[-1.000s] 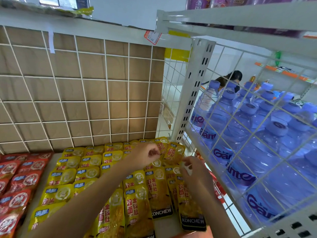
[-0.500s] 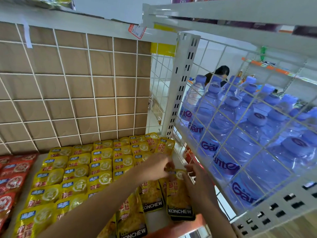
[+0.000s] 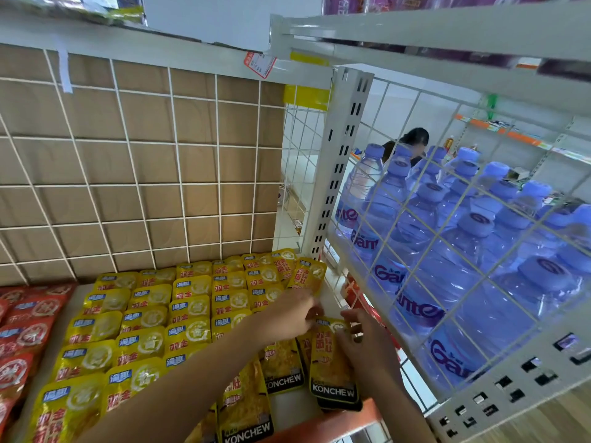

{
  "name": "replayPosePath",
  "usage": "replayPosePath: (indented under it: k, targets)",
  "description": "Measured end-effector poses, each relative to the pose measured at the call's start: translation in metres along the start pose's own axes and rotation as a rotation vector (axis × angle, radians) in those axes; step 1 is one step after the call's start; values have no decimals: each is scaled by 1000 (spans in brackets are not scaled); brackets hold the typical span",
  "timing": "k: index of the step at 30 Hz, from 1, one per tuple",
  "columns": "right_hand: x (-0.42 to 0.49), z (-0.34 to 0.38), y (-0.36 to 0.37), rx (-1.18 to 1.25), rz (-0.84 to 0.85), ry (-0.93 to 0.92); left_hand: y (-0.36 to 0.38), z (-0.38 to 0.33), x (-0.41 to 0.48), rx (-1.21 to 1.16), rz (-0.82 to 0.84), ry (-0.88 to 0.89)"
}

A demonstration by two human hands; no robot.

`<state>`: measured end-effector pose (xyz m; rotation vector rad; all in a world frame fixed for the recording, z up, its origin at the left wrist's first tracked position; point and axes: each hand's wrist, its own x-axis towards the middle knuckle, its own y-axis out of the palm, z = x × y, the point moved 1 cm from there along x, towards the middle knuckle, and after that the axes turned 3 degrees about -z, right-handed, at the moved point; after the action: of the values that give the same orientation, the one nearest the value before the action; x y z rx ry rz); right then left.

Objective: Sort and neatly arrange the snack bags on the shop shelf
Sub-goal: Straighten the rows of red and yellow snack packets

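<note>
snack bags (image 3: 192, 318) on shelf (image 3: 289, 407) | post (image 3: 339, 187) right of bags | bottles (image 3: 447, 251) right of post

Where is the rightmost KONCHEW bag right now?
Head view, lower right of centre: the KONCHEW bag lies at the shelf's front right end, between the left hand and the right hand, which holds its top, left of the water bottles.

A white wire grid panel (image 3: 179, 185) is backed by a brown wood-grain board (image 3: 198, 123). At its right a white slotted metal upright (image 3: 343, 161) is joined by a white wire mesh side panel (image 3: 435, 233). Pale wood-look flooring (image 3: 550, 417) is seen below and a plain white wall (image 3: 224, 17) above.
</note>
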<state>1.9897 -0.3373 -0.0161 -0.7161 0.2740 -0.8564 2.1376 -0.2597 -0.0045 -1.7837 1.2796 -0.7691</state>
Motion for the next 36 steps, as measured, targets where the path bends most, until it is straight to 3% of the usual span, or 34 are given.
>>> replayPosePath:
  k: [12, 20, 29, 36]
  targets:
    - [1, 1, 5, 384, -27, 56, -4, 3, -5, -237, -100, -31]
    - [4, 2, 8, 538, -72, 34, -18, 9, -15, -429, -80, -60]
    - [3, -13, 26, 171, 48, -110, -36, 38, -50, -383, -152, -133]
    - [3, -7, 30, 73, 66, -174, -16, 39, -60, -156, -190, -162]
